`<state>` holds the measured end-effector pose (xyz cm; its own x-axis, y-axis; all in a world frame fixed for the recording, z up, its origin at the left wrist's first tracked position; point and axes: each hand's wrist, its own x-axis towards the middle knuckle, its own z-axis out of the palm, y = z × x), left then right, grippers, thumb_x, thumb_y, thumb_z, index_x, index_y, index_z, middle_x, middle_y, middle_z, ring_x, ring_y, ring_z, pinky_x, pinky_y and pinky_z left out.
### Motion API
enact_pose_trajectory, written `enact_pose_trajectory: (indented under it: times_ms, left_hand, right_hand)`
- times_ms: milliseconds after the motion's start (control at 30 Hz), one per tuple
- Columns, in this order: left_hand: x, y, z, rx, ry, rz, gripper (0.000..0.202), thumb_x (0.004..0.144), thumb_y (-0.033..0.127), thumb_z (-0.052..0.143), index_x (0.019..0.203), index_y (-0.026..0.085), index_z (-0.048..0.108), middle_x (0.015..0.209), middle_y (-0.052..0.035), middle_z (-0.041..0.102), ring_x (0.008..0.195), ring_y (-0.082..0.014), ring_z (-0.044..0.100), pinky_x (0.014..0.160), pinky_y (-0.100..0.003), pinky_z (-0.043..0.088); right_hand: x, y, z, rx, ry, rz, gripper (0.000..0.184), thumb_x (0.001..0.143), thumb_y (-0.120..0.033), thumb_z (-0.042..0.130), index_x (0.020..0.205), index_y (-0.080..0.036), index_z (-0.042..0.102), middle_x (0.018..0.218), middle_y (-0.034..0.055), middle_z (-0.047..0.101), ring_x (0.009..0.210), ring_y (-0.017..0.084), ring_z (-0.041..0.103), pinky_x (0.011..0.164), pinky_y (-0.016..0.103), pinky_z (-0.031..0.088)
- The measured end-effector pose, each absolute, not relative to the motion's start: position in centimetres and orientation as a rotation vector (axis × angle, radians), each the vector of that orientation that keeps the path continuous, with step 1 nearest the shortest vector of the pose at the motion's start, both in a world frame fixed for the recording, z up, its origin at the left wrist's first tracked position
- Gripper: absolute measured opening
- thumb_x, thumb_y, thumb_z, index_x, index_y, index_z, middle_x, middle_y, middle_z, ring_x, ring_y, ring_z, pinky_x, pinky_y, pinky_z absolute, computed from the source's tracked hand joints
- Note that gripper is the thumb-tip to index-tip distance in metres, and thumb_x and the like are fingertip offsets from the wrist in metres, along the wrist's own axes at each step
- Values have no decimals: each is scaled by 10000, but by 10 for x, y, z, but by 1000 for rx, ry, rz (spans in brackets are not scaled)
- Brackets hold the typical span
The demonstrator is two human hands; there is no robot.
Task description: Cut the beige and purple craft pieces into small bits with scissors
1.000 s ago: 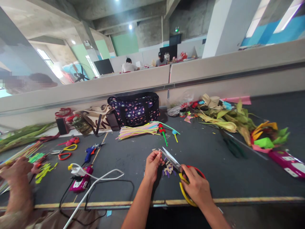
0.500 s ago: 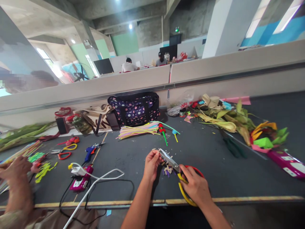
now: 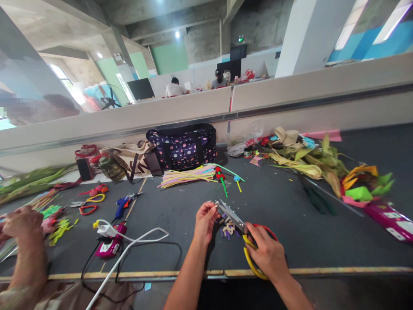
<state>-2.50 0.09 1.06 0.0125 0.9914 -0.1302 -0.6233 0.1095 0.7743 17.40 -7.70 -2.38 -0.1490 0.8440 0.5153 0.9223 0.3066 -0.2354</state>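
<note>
My right hand (image 3: 267,250) is wrapped round the red and yellow handles of a pair of scissors (image 3: 235,218), whose blades stand slightly apart and point up and left. At their tips, my left hand (image 3: 205,219) pinches a small pale piece (image 3: 217,203), too small to name. Under the blades lies a heap of short cut bits (image 3: 228,229), pale and purple. Beyond my hands a bundle of pastel pipe cleaners (image 3: 189,176) rests on the dark table, beside a red flower on a green stem (image 3: 221,177) and a small blue flower (image 3: 237,178).
A co-worker's hand (image 3: 24,221) works at the left edge. Nearby are other scissors (image 3: 88,204), a blue glue gun (image 3: 122,204) and a magenta power strip (image 3: 111,245) with a white cable. A patterned bag (image 3: 182,148) stands behind; dried husks (image 3: 300,165) and pliers (image 3: 318,200) lie right.
The scissor blades have parted a little and sit slightly lower and to the right of my left fingertips. My left hand has hardly moved. The co-worker's hand has shifted slightly.
</note>
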Motion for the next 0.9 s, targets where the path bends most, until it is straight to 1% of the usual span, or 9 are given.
enact_pose_trajectory:
  times_ms: [200,333,533,700,900]
  left_hand:
    - [-26,2,11,608,782,1430,249,640,246,809,804,166,640,781,13,627,640,-75,574,619,-197,482]
    - [-26,2,11,613,808,1436,285,623,266,817,836,171,653,781,8,636,639,-82,574,624,-204,478]
    - [-23,1,11,661,833,1393,331,611,273,823,893,158,695,801,-23,665,655,-98,589,628,-213,474]
    - [-20,0,14,667,871,1382,317,582,292,836,831,145,707,747,-23,656,620,-101,576,612,-221,466]
    - [-19,-2,14,686,873,1367,249,592,279,832,748,143,693,752,-28,663,626,-102,579,625,-224,470]
  right_hand:
    - [174,-77,-23,-1516,-2057,-152,454,792,-179,502,1241,-246,500,946,8,647,732,122,638,587,208,468]
    - [174,-76,-25,-1534,-2074,-142,472,780,-175,503,1246,-252,502,963,12,650,744,124,639,589,207,465]
    - [174,-76,-27,-1537,-2088,-150,471,785,-179,497,1249,-257,505,945,9,646,754,131,635,587,212,463]
    - [174,-77,-23,-1494,-2099,-130,502,791,-170,484,1284,-263,491,939,8,649,768,128,634,600,207,468]
    - [174,-77,-22,-1490,-2100,-161,493,798,-172,494,1285,-251,495,940,5,645,770,127,634,596,214,470]
